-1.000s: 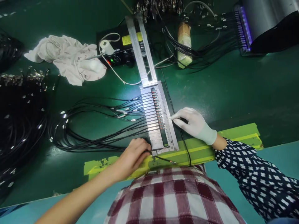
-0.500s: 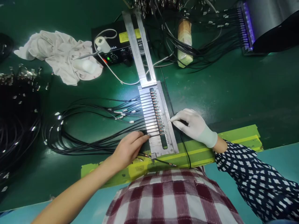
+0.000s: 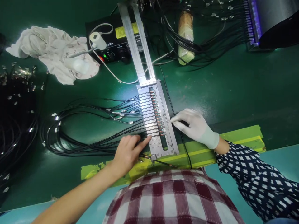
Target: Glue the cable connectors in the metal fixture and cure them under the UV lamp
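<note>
A long metal wire-holding fixture (image 3: 153, 146) lies on the bench with its slotted hinged cover (image 3: 137, 49) swung away to the far side. Several black cables (image 3: 130, 129) run in from the left and sit side by side across it, their stripped, coloured ends over the slot. My left hand (image 3: 127, 152), bare, is by the lower cables; one outstretched digit presses at the fixture's left part, near the lowest cable, while the other fingers bend over the cables. My right hand (image 3: 195, 127), in a white glove, pinches the fixture's right edge between thumb and forefinger.
Behind the fixture stands a black control box (image 3: 121, 51) with dials and a white plug-like device (image 3: 98, 40). A crumpled white cloth (image 3: 58, 56) lies at left, near a dark cable bundle (image 3: 18, 109). A taped block (image 3: 186, 37) and a purple-lit machine (image 3: 254, 25) are at back right.
My left hand's outstretched digit has separated from its neighbours and moved slightly onto the fixture. My right hand stays at the right edge. The view has shifted slightly.
</note>
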`<action>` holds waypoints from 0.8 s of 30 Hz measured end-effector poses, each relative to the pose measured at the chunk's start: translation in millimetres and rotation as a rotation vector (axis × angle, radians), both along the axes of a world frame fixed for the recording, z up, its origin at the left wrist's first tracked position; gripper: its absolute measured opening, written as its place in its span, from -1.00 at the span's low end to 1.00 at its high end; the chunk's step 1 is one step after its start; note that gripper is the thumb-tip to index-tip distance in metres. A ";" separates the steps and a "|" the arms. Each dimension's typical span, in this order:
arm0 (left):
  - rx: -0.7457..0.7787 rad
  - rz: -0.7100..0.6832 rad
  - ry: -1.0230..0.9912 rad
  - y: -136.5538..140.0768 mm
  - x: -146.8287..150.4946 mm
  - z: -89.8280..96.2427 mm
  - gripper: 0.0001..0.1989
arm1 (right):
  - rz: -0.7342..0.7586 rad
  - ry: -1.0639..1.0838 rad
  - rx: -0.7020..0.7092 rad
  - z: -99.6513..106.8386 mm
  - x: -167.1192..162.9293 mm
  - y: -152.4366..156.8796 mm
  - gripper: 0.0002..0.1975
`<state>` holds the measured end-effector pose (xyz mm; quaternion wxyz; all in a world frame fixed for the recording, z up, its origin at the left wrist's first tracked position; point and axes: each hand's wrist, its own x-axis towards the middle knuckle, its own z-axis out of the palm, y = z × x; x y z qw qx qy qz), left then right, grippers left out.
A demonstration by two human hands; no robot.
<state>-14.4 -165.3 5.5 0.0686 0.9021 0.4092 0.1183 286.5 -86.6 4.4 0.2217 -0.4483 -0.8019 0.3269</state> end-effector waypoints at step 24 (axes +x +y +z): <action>-0.570 0.171 -0.248 -19.3 -26.4 34.9 -0.85 | 0.004 0.034 0.028 2.6 -1.3 -3.1 -0.84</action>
